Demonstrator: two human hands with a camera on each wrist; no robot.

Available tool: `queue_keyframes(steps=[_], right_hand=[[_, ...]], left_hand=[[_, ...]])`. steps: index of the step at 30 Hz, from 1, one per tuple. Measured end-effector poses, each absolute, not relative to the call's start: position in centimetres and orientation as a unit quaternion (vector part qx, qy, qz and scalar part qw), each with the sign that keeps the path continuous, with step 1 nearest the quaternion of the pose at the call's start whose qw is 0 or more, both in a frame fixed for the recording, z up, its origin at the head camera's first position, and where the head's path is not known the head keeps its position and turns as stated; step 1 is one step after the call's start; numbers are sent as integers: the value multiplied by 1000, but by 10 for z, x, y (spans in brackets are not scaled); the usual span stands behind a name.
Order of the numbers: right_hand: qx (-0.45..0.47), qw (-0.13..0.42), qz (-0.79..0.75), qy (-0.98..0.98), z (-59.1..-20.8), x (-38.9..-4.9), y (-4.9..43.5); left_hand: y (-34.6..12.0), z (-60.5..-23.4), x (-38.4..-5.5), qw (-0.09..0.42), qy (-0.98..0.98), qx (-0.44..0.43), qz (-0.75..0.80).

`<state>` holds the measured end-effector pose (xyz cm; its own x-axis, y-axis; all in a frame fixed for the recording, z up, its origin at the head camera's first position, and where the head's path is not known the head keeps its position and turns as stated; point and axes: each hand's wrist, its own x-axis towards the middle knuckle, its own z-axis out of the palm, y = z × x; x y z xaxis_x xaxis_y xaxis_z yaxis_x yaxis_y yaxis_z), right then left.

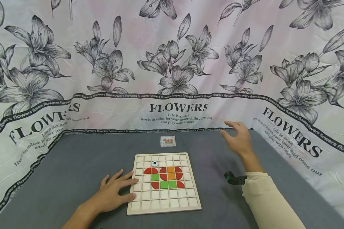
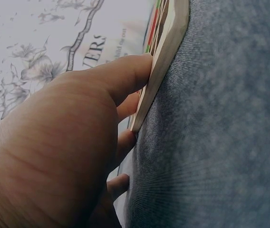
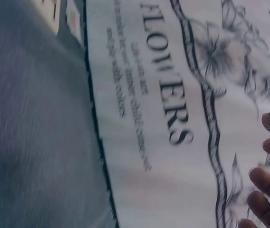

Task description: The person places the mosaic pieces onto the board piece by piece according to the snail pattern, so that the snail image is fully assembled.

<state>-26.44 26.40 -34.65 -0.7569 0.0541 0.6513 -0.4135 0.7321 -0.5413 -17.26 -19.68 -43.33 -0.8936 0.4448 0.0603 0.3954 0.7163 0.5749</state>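
Observation:
A square wooden grid board (image 1: 164,203) lies on the grey table, with red, orange and green shaped tiles (image 1: 171,175) set in its middle cells. A round eye tile (image 1: 154,163) sits near the top of the pattern. My left hand (image 1: 113,190) rests at the board's left edge, fingers spread, thumb and fingertips touching the rim. In the left wrist view the thumb (image 2: 130,76) lies against the board's wooden side (image 2: 156,80). Raised above the table to the right, my right hand (image 1: 238,138) holds nothing, its fingers loosely bent and apart.
Behind the board lies a small card (image 1: 168,141) printed with a coloured grid picture. A black band (image 1: 234,178) shows under the right wrist. White flower-printed cloth (image 1: 177,114) walls the table at the back and both sides.

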Motion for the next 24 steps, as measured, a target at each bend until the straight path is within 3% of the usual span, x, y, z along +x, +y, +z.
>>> queue_keyframes(steps=[15, 24], right_hand=[[24, 272, 296, -915, -393, -267, 340], [-55, 171, 286, -941, -414, -266, 373]], left_hand=[[-197, -431, -172, 47, 928, 221, 296], [-198, -433, -173, 40, 929, 224, 294]])
